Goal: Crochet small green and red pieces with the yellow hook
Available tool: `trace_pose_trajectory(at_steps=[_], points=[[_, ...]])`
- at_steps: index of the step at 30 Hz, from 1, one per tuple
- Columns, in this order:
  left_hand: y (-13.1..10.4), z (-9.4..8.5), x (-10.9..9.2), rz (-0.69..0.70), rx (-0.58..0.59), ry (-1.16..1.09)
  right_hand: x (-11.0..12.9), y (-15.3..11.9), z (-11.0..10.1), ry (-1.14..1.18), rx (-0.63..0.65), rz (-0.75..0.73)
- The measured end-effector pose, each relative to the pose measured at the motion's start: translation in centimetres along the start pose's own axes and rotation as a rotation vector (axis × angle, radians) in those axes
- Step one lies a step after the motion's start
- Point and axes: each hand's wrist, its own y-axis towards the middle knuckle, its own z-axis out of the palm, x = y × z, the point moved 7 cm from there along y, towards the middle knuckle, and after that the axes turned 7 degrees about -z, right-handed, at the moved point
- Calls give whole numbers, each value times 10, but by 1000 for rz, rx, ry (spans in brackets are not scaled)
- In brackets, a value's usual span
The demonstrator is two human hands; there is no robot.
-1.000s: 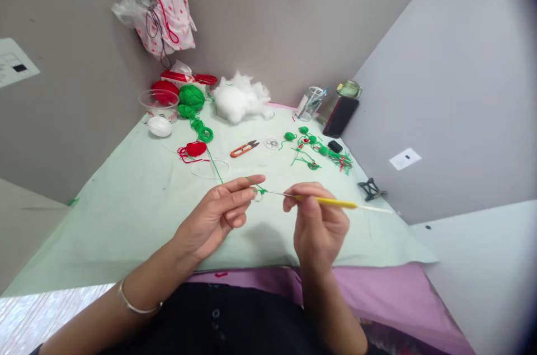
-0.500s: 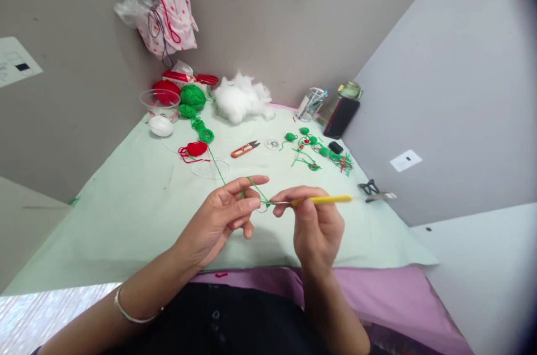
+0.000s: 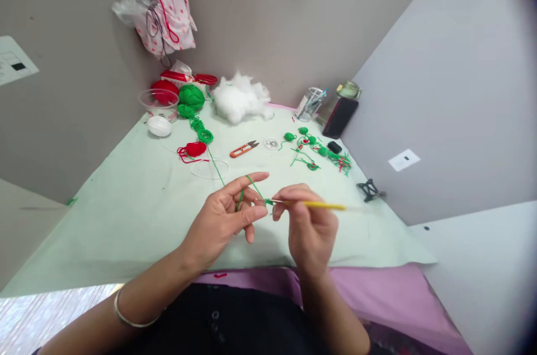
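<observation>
Clock centred on the work; twelve o'clock toward the back wall.

Item: green crochet piece [image 3: 268,202], small, held above the cloth between both hands; stitches too small to read.

Item: left hand [image 3: 229,212], at eight to nine o'clock. Thumb and a lower finger closed at the piece's edge; index finger extended, green yarn [image 3: 257,187] slanting from it to the work.

Item: right hand [image 3: 309,226], at four o'clock, closed pen-fashion on a yellow-handled crochet hook [image 3: 325,206], shaft reaching the piece.

Handling, in judgement: pinch close to the working stitch; raised index to govern tension; hook turned slightly downward when drawing a loop, so the tip does not split the strand.

Surroundings: orange thread snips [image 3: 244,149], eleven o'clock; clear disc [image 3: 271,144], twelve; white stuffing [image 3: 241,100], past the snips; green yarn ball [image 3: 191,96], farther, toward eleven; small green crocheted pieces [image 3: 312,140] with loose ends, one to two; black bracket [image 3: 369,190], three.

Obstructions: red yarn bundle [image 3: 195,149] and white cord loop [image 3: 229,167], at ten to eleven, lie beside the feeding strand and might snag it. Right fingers partly mask the hook shaft.
</observation>
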Motion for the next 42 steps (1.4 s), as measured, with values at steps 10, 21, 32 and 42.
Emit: trace_pose_trajectory(at_steps=[10,21,32,42], points=[[3,-3,7,-185,56,-181,-3,-1,-15,-4,-138,16],[-2,6,5,-164,102,-127,-17,-4,-1,216,-19,159],[-1,-1,6,-201,145,-195,-33,-1,-9,449,-172,351],[-2,4,0,-37,56,5,-10,-3,1,173,-24,97]])
